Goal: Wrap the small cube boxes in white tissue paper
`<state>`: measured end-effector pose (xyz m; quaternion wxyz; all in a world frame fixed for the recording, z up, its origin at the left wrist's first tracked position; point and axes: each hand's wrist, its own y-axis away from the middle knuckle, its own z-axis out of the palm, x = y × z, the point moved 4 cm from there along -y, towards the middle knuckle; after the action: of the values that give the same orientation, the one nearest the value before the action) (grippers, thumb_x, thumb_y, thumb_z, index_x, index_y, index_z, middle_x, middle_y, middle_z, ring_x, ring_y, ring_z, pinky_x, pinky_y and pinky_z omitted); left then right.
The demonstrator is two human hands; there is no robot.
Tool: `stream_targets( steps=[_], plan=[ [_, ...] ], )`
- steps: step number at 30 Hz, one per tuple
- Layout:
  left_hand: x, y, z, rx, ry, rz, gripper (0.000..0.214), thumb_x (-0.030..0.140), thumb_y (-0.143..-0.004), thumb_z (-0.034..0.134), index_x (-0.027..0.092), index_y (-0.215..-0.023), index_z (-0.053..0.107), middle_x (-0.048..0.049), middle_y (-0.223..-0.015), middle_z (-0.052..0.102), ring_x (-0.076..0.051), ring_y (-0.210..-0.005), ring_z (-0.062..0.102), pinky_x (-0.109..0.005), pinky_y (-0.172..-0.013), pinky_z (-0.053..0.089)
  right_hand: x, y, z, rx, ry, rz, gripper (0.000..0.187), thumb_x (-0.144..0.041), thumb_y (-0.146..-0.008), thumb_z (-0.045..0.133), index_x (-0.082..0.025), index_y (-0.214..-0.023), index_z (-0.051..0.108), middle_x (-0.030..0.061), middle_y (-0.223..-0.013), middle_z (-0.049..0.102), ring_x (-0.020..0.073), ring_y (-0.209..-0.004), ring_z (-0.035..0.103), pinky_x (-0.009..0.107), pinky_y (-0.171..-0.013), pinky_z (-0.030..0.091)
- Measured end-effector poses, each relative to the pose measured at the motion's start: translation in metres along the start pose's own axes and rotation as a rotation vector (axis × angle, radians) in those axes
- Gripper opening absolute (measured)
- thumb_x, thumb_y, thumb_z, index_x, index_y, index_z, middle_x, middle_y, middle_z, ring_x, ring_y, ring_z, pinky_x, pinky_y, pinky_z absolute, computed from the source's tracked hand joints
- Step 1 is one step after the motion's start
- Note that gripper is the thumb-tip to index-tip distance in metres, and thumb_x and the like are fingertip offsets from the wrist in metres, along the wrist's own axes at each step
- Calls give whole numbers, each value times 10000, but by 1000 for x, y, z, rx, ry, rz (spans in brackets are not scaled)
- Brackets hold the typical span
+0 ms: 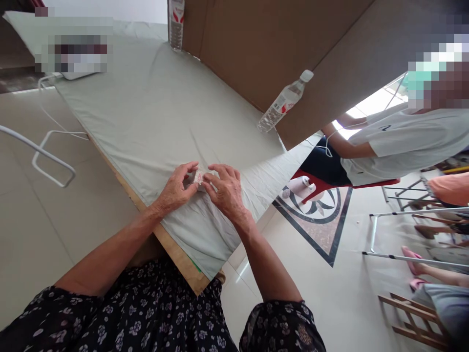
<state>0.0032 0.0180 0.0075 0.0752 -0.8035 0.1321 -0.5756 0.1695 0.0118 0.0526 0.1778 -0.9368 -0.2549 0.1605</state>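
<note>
A small white box-like item with red print (pixel 198 177) sits low over the cloth-covered table near its front corner. My left hand (pixel 179 186) curls around its left side, thumb and fingers closed on it. From the right, my right hand (pixel 225 188) meets the same item with thumb and index finger, its other fingers bent above. The fingers hide much of the item, so its exact kind does not show. Pale green cloth (pixel 146 112) lies under both hands, wrinkled beside the right wrist.
A water bottle (pixel 281 105) leans against a large brown cardboard panel (pixel 264 49); another bottle (pixel 176 27) stands at the panel's far end. A white device with a cable (pixel 86 68) lies at the far left. A person in a white shirt (pixel 410 142) sits to the right.
</note>
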Motion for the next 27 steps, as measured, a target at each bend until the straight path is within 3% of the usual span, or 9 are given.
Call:
stream_targets(
  steps=[7, 12, 19, 27],
  plan=[
    [3, 1, 1, 1, -8, 7, 555, 284, -859, 632, 169, -1396, 553, -152, -1341, 666, -252, -1213, 648, -418, -1009, 558, -5, -10, 4, -51, 86, -81, 244, -184, -1028, 537, -239, -921, 749, 68, -1204, 767, 250, -1172, 611, 440, -1047, 379],
    [3, -1, 3, 32, -76, 33, 514, 393, -900, 663, 182, -1362, 584, -152, -1353, 645, -271, -1272, 607, -440, -1059, 526, 2, -24, 4, -15, 42, -19, 220, -186, -1017, 505, -218, -942, 709, 95, -1289, 738, 253, -1176, 630, 440, -1047, 389],
    [1, -3, 9, -60, -19, -59, 766, 355, -848, 723, 188, -1532, 422, -144, -1445, 604, -265, -1305, 613, -429, -1135, 484, 15, -54, -12, 40, -41, 45, 193, -195, -1027, 473, -203, -963, 654, 139, -1372, 688, 246, -1295, 613, 412, -1052, 412],
    [2, -2, 7, -38, -83, 127, 793, 198, -827, 703, 237, -1558, 398, -146, -1456, 565, -268, -1278, 587, -457, -1115, 486, 44, -71, -16, 114, -177, 122, 179, -251, -1019, 492, -223, -928, 644, 124, -1340, 684, 246, -1284, 604, 425, -1034, 466]
  ],
)
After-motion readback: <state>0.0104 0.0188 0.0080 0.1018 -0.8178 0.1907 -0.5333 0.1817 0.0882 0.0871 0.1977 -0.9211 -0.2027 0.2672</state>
